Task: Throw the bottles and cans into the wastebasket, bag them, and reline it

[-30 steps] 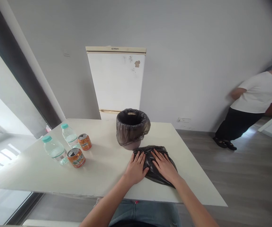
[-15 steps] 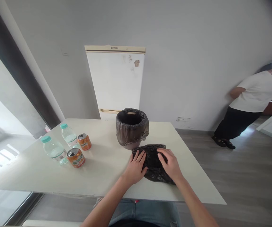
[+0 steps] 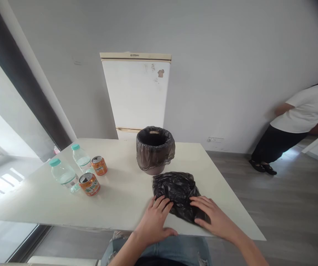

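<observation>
A crumpled black plastic bag (image 3: 177, 190) lies spread on the white table (image 3: 120, 207) in front of me. My left hand (image 3: 157, 218) rests at its near left edge, fingers stretched out and the tips touching the plastic. On the near right part of the bag lies my right hand (image 3: 213, 216), its fingers extended and thumb apart. Just beyond the bag stands a trash bin (image 3: 155, 170), upright, with a dark liner (image 3: 153, 155) folded over its rim.
Two clear bottles with green caps (image 3: 63, 175) (image 3: 81, 159) stand at the left, beside two orange cans (image 3: 89, 184) (image 3: 99, 165). Behind the table is a white refrigerator (image 3: 137, 92). A person (image 3: 297, 111) stands at the far right.
Both hands have drawn back toward me from the middle of the bag to its near edges, the right also outward. More of the bag shows. The person at right has leaned slightly away.
</observation>
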{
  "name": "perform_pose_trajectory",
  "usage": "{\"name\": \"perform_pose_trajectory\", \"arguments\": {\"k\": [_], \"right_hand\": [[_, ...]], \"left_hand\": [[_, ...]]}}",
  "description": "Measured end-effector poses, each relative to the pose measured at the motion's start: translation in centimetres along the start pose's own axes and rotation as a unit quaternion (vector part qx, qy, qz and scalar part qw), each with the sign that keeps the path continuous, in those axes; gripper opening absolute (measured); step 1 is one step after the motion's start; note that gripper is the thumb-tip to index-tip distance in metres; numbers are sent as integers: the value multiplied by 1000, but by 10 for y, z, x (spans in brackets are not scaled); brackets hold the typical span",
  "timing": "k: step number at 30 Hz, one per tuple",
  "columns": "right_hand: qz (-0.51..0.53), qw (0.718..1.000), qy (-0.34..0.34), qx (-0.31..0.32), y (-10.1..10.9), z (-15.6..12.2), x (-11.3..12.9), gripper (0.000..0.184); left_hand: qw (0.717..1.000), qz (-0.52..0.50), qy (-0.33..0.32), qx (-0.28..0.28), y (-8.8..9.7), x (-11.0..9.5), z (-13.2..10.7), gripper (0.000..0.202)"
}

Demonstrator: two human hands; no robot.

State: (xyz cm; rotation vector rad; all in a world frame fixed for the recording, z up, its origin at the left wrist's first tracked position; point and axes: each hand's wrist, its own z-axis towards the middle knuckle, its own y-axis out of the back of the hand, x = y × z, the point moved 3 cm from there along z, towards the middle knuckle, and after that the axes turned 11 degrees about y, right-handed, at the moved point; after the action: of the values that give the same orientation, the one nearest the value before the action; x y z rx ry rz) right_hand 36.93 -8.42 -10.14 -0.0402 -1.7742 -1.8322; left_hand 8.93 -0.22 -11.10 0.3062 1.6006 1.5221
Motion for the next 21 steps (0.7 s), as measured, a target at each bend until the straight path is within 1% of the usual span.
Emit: {"name": "perform_pose_trajectory", "arguments": {"k": [2, 3, 4, 5, 6, 8, 10, 11, 12, 14, 16, 17, 18, 19, 21], "right_hand": [[-6, 1000, 12, 19, -6, -12, 10, 69], [-11, 999, 25, 29, -9, -18, 15, 79], [-18, 998, 40, 37, -13, -23, 20, 88], [-28, 997, 59, 43, -17, -28, 25, 91], [-43, 995, 78, 40, -22, -33, 29, 87], [-78, 991, 109, 1, -30, -39, 35, 69], [-94, 986, 124, -59, -34, -41, 38, 65], [-87, 985, 126, -83, -34, -41, 39, 64], [-70, 985, 127, -97, -33, -40, 40, 59], [-21, 986, 127, -110, -28, -35, 41, 40], [29, 983, 124, -132, -18, -27, 43, 23], [56, 980, 120, -148, -13, -22, 43, 20], [84, 976, 108, -167, -8, -16, 43, 21], [111, 973, 83, -184, -4, -10, 42, 23], [155, 965, 5, -209, 1, 4, 37, 26]], "left_hand": [[1000, -2, -7, 9, -3, -3, -11, 105], [1000, 3, -16, 12, -5, -5, -17, 104], [999, 12, -29, 10, -7, -6, -22, 96], [999, 21, -40, 0, -10, -7, -27, 83], [998, 29, -49, -18, -13, -7, -31, 69], [996, 34, -51, -67, -17, -4, -39, 48], [994, 25, -40, -98, -18, 1, -43, 39], [994, 19, -35, -102, -18, 3, -44, 36], [995, 12, -29, -99, -17, 4, -45, 33], [996, -2, -16, -85, -13, 5, -43, 28], [998, -17, -10, -68, -7, 3, -40, 28], [998, -27, -11, -55, -4, 2, -37, 30], [998, -44, -14, -40, -1, 1, -33, 30], [997, -69, -10, -22, 3, 1, -29, 29], [990, -135, 35, 11, 12, 4, -17, 23]]}}
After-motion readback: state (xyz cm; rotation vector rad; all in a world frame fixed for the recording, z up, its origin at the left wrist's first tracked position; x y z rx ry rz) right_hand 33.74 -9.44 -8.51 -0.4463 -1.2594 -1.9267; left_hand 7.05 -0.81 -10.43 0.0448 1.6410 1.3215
